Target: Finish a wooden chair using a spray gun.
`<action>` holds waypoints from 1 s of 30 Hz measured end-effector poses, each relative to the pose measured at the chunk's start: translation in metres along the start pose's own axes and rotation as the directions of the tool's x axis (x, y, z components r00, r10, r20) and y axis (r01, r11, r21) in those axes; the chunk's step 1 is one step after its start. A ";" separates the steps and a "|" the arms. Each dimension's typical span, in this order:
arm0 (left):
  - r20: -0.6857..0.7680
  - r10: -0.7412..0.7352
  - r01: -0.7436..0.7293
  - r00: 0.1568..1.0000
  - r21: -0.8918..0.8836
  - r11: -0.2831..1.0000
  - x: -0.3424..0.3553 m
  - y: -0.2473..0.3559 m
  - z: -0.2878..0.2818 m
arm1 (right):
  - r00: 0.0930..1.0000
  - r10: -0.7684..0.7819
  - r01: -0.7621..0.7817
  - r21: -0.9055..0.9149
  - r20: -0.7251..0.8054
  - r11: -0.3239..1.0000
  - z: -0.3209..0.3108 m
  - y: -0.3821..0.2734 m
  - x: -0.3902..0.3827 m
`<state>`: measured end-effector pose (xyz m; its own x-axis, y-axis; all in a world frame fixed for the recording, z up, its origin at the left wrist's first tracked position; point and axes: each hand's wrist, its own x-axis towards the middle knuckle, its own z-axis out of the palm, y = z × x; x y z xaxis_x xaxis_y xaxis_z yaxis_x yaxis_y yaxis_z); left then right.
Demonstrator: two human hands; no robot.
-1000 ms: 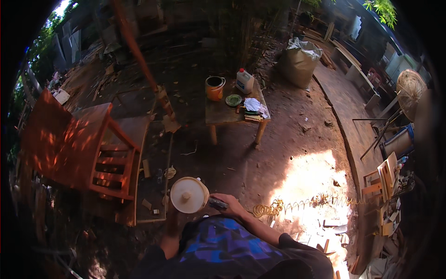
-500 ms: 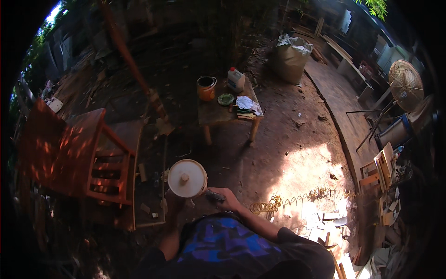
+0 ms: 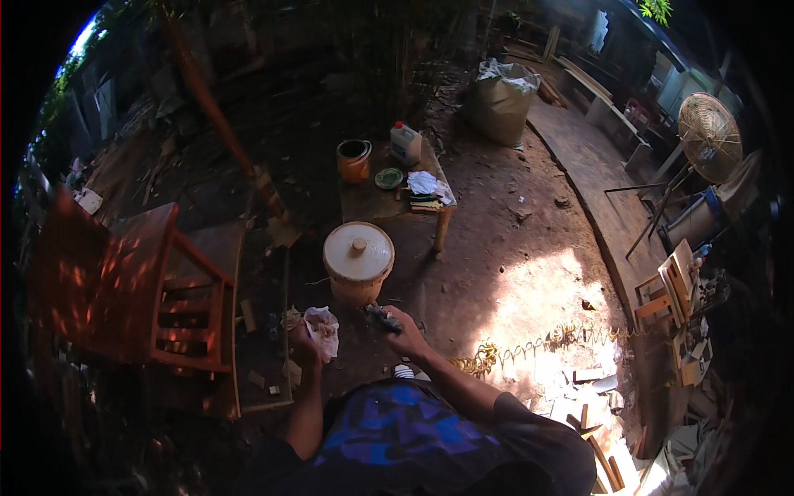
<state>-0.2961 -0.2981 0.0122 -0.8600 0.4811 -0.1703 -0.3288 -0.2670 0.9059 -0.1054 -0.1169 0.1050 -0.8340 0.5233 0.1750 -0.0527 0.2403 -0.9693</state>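
White rag (image 3: pixel 322 329) gripped in left hand (image 3: pixel 303 345), fingers closed; right hand (image 3: pixel 404 332) curled round small dark tool (image 3: pixel 379 315); both just below lidded bucket (image 3: pixel 357 263); low table (image 3: pixel 376 201) beyond bucket.

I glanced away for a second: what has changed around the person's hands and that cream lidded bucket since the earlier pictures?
The left hand, hidden before, now shows, gripping a white rag. The cream lidded bucket now sits farther up the picture, though that may be only the head moving. The right hand still clasps a small dark object, and the low table with its orange pot looks unchanged.
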 end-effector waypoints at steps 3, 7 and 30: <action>0.212 0.337 -0.351 0.917 0.832 0.430 -0.002 -0.012 0.019 | 0.997 0.060 -0.060 -0.005 -0.043 0.998 0.005 0.002 0.002; -0.021 -0.278 0.272 0.960 -0.151 0.950 -0.016 -0.034 0.060 | 0.997 0.054 -0.052 0.024 -0.049 0.998 0.014 0.009 0.003; 0.214 -0.217 0.289 0.952 -0.413 0.863 -0.028 0.014 0.082 | 0.998 -0.060 0.060 0.054 0.007 0.997 0.023 -0.010 0.020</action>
<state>-0.2449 -0.2468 0.0617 -0.6642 0.6950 -0.2753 -0.6940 -0.4364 0.5726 -0.1348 -0.1275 0.1139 -0.8330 0.5022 0.2320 -0.1322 0.2265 -0.9650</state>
